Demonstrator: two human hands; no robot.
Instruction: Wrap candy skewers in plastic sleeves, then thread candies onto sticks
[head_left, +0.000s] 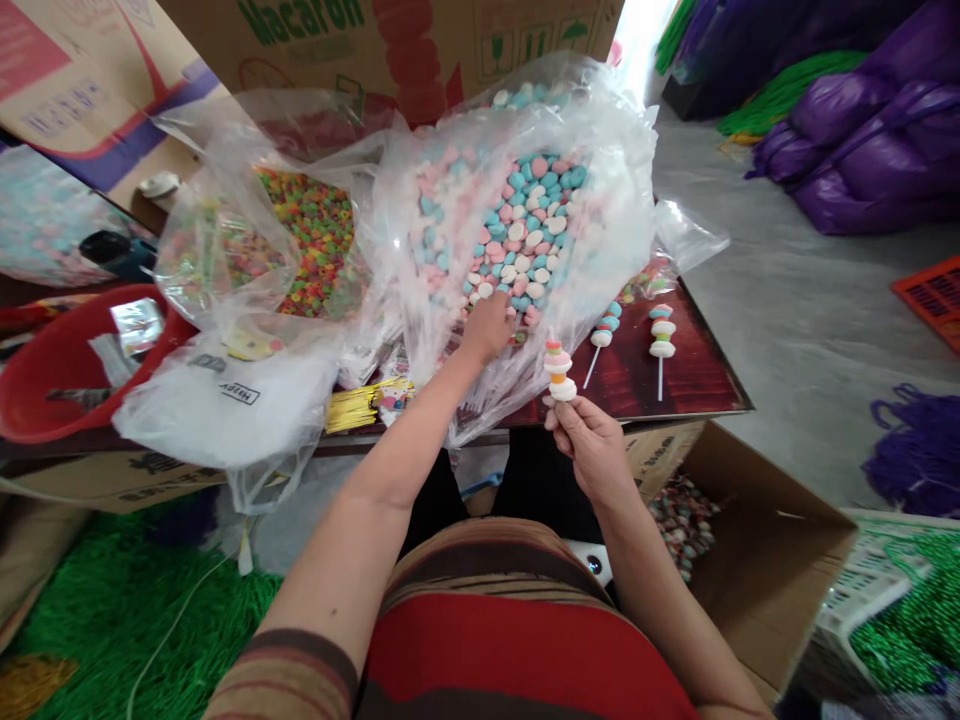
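My left hand (491, 325) reaches into an open clear plastic bag (630, 130) of pink, blue and white button-shaped candies (536, 225). Its fingers curl down at the near edge of the pile; whatever they pinch is hidden. In my right hand (589, 435) is a candy skewer (559, 370), held upright by its lower end, with white, orange and pink pieces stacked on it. To the right, two more candy skewers lie on the dark red tabletop (705, 370): one mostly blue and red (606, 325), the other blue, white and green (662, 332).
Left of the candy bag lies a bag of small ring candies (319, 240). A red basin (30, 370), a white plastic bag (225, 400) and yellow ties (351, 408) are along the left. Below the table's right edge stands an open carton (757, 540) with wrapped pieces inside.
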